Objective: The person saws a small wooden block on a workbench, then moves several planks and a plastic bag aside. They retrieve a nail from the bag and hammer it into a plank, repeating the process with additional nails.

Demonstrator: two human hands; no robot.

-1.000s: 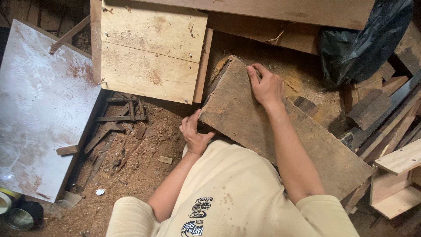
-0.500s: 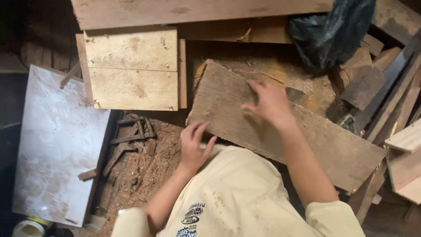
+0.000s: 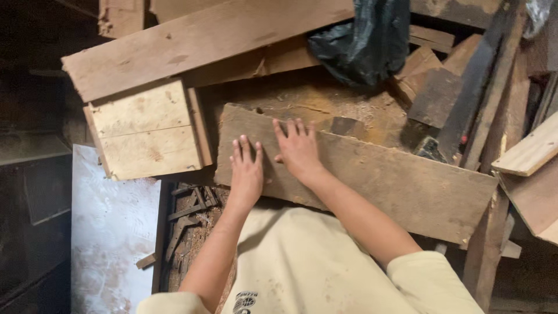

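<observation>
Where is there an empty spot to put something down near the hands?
The right stretch of the brown plank, past the right hand, is bare. So is the white sheet left of the left hand. Around the black bag and stacked boards, it is crowded.

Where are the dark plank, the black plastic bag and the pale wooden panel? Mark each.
dark plank (image 3: 395,180), head view, bare middle of its face.
black plastic bag (image 3: 363,40), head view, crumpled centre.
pale wooden panel (image 3: 145,131), head view, middle of its face.

Brown plank (image 3: 372,174), black plastic bag (image 3: 363,40), cream shirt (image 3: 314,267), pale panel (image 3: 145,131)
</observation>
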